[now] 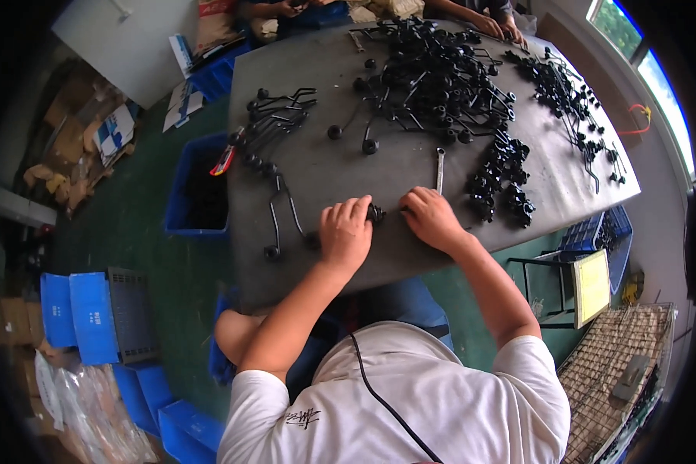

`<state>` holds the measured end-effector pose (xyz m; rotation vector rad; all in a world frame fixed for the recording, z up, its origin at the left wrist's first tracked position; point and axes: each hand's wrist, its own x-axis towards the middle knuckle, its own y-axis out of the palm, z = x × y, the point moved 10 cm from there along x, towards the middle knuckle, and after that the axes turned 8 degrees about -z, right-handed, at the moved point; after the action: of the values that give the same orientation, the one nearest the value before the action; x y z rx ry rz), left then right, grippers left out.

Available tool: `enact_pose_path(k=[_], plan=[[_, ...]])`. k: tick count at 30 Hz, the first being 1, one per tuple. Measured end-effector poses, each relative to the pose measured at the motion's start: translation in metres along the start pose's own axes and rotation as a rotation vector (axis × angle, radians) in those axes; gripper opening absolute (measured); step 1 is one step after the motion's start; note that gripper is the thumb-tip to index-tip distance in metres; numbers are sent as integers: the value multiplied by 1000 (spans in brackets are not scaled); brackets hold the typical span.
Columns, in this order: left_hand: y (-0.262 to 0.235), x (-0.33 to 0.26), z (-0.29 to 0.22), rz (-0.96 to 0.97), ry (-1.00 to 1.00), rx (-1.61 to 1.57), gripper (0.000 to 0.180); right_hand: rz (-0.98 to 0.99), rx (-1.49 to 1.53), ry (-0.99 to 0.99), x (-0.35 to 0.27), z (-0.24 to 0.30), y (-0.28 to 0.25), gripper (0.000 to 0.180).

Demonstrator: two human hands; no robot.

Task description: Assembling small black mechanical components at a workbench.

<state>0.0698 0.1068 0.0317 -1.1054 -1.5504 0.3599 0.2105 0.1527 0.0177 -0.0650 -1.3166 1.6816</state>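
Note:
Near the table's front edge, my left hand (346, 233) is closed around a small black fitting (376, 213), which sticks out past the fingertips. A short gap to the right, my right hand (431, 218) has its thumb and fingers pinched together; whatever they hold is too hidden to name. Just beyond the right hand lies a steel wrench (440, 170). Two bent black rods with round ends (275, 224) rest left of my left hand. Right of the wrench is a cluster of small black clamp-like fittings (487, 182).
A large heap of black ball-ended rods (441, 77) covers the grey table's (325, 182) far middle, with another pile (557, 93) at right. A red utility knife (223, 161) lies at the left edge above a blue crate (179, 197). Another person's hands (503, 29) work across the table.

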Motion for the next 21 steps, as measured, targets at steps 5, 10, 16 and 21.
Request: enact_pose_path(k=[5,10,16,21], plan=[[-8,-5,0,9,-42,-15,52,22,-180,99,-2,-9,-17,30],[-4,-5,9,54,-44,-66,53,67,75,1,18,31,9,45],[-3,-11,13,38,-55,-110,54,139,59,225,13,-12,3,37],[-59,-4,24,-137,-77,-75,56,-56,-13,87,22,37,-3,43]])
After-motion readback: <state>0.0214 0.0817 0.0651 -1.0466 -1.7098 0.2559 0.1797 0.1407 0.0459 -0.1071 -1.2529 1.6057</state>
